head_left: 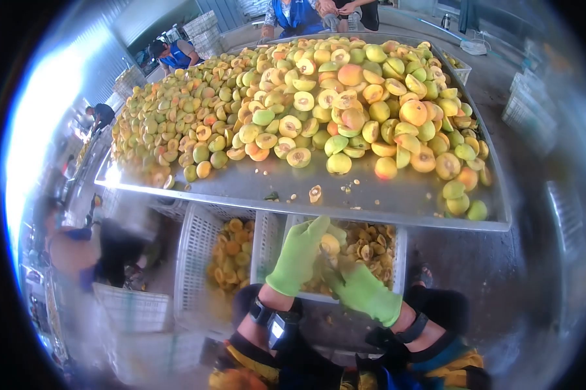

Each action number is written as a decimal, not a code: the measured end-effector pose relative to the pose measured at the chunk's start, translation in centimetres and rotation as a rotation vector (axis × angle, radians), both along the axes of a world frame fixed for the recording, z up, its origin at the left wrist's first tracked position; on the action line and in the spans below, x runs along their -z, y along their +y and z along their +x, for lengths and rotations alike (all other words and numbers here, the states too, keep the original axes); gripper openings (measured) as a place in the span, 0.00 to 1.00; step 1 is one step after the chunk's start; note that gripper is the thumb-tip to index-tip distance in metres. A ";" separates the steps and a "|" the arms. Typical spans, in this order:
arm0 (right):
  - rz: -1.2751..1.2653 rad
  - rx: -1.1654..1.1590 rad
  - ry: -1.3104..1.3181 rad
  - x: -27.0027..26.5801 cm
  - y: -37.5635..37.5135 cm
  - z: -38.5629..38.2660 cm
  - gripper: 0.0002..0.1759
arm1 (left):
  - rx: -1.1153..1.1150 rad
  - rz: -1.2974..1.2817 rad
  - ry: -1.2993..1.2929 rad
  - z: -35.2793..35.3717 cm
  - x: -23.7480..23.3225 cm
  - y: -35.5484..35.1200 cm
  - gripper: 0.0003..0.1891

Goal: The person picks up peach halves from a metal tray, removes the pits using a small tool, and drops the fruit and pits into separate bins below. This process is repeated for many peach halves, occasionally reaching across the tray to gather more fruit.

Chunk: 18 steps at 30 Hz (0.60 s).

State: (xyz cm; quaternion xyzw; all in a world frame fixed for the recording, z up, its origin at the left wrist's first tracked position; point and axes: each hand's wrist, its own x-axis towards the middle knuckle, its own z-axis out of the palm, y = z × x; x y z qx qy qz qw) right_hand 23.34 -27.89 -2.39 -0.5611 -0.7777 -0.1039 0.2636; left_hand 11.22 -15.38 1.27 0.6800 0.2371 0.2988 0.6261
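Observation:
My left hand [298, 257], in a light green glove, is closed around a yellow peach half [330, 244] with its cut side showing. Close against it, my right hand [368, 291], gloved the same way, grips a small metal tool [332, 263]; its shape is mostly hidden by the fingers. Both hands are over a white crate [400, 260] of brownish-yellow fruit pieces [370, 244]. Beyond them, a large heap of halved and whole-looking peaches [293, 107] covers much of a metal table [241, 188].
The table's raised metal edge [345, 214] runs just beyond my hands. To the left stands another white crate [192, 260] with orange-yellow fruit halves [231, 253]. Fruit bits and a loose pit piece [315, 194] lie near the edge. Several people work around, one in a blue vest [299, 16] across the table.

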 end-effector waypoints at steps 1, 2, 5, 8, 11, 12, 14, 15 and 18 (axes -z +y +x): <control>0.013 -0.055 0.083 0.5 0.3 0.1 0.20 | -0.063 -0.181 0.077 0.4 -0.4 -0.1 0.20; 0.026 -0.111 0.166 0.8 0.4 0.1 0.18 | -0.126 -0.364 0.156 0.7 -0.6 -0.4 0.21; -0.945 0.048 1.532 -5.7 0.7 0.2 0.25 | -0.264 -0.509 -0.091 1.9 -0.5 -1.8 0.23; -1.047 0.096 1.611 -7.0 0.9 0.5 0.24 | -0.261 -0.763 -0.305 2.8 -1.9 -2.1 0.23; -1.062 0.058 1.745 -6.6 1.0 0.5 0.23 | -0.199 -0.742 -0.248 2.6 -1.8 -1.7 0.23; -1.062 0.059 1.746 -6.7 1.0 0.5 0.23 | -0.197 -0.743 -0.247 2.7 -1.9 -1.7 0.23; -1.107 -0.052 1.915 -7.0 0.8 0.6 0.22 | -0.218 -0.440 -0.188 2.6 -1.7 -2.2 0.22; -1.107 -0.051 1.916 -6.9 0.8 0.7 0.22 | -0.218 -0.441 -0.188 2.6 -1.6 -2.4 0.22; -1.134 -0.094 1.984 -6.4 0.8 1.3 0.22 | -0.254 -0.385 -0.237 2.7 -1.3 -2.3 0.24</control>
